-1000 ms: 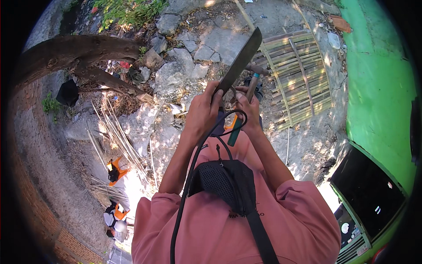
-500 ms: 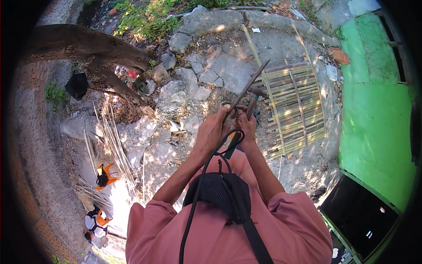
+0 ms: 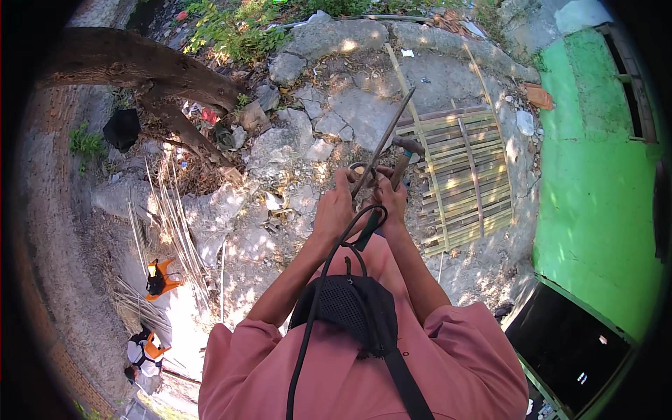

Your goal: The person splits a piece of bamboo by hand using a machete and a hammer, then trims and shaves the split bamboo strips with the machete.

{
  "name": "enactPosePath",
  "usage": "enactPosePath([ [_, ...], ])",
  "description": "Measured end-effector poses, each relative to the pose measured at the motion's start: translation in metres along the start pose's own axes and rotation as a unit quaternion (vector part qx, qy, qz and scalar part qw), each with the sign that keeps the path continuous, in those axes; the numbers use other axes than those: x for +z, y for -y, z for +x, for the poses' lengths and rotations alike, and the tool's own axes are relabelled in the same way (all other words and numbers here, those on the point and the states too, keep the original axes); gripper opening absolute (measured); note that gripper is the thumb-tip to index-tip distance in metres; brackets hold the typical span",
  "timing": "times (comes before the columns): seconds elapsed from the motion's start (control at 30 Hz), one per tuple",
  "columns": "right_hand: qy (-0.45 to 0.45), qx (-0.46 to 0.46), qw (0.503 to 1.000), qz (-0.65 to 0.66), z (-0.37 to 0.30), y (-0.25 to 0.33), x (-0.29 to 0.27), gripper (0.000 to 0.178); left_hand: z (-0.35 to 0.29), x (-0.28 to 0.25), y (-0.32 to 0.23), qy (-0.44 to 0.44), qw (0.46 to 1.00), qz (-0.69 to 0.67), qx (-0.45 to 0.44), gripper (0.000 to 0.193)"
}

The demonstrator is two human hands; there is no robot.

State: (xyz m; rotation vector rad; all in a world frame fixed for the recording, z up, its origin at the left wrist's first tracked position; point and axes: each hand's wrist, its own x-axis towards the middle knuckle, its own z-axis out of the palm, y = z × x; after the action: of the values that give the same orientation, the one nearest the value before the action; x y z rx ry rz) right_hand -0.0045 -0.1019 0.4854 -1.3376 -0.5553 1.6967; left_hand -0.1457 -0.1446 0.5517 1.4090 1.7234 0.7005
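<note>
In front of my chest, my left hand (image 3: pixel 333 212) is closed at the lower end of a long, dark, narrow, blade-like piece (image 3: pixel 385 139). The piece slants up to the right and tapers to a point. My right hand (image 3: pixel 390 201) is closed around a hammer (image 3: pixel 402 168), its dark head up and a teal band just below it. The hands nearly touch. Between them sits a small round ring-like thing (image 3: pixel 359 169), partly hidden by my fingers. A black cable (image 3: pixel 326 269) loops up over my wrists' gap.
A bamboo slat frame (image 3: pixel 467 171) lies on the cracked ground ahead right. Thin bamboo strips (image 3: pixel 175 227) are piled at left, near a tree trunk (image 3: pixel 140 66). An orange stool (image 3: pixel 164 278) stands there, and a person (image 3: pixel 145 353) sits beyond. A green wall (image 3: pixel 591 175) rises at right.
The dark piece, the hammer and both hands have shifted slightly left in view. My left fingers sit a little more upright; the grips look the same.
</note>
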Motion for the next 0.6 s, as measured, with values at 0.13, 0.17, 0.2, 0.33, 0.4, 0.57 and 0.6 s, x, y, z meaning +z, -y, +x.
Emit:
enactPosePath([
  [0.13,-0.011,0.005,0.999,0.035,0.002,0.004,0.005,0.026,0.007,0.002,0.005,-0.006,0.999,-0.01,-0.044,0.05],
  [0.17,-0.015,0.008,0.999,0.035,0.001,0.006,0.007,0.027,0.01,0.003,0.007,-0.013,0.998,-0.025,-0.05,0.051],
  [0.2,-0.014,0.004,0.999,0.035,0.0,0.008,0.008,0.027,0.013,0.002,0.005,-0.019,0.997,-0.04,-0.056,0.051],
  [0.33,-0.023,-0.044,0.999,-0.006,0.003,0.013,0.003,0.024,0.022,0.0,-0.005,-0.037,0.998,-0.032,-0.039,0.051],
  [0.4,-0.023,-0.073,0.996,-0.049,0.009,0.014,-0.008,0.023,0.026,0.004,-0.007,-0.027,0.999,0.011,-0.039,0.052],
  [0.57,0.007,-0.17,0.969,-0.179,-0.002,0.061,-0.031,0.025,0.032,0.002,-0.009,-0.031,0.997,0.056,-0.035,0.055],
  [0.6,0.017,-0.206,0.948,-0.24,-0.01,0.079,-0.032,0.027,0.034,0.004,-0.01,-0.026,0.997,0.068,-0.018,0.056],
])
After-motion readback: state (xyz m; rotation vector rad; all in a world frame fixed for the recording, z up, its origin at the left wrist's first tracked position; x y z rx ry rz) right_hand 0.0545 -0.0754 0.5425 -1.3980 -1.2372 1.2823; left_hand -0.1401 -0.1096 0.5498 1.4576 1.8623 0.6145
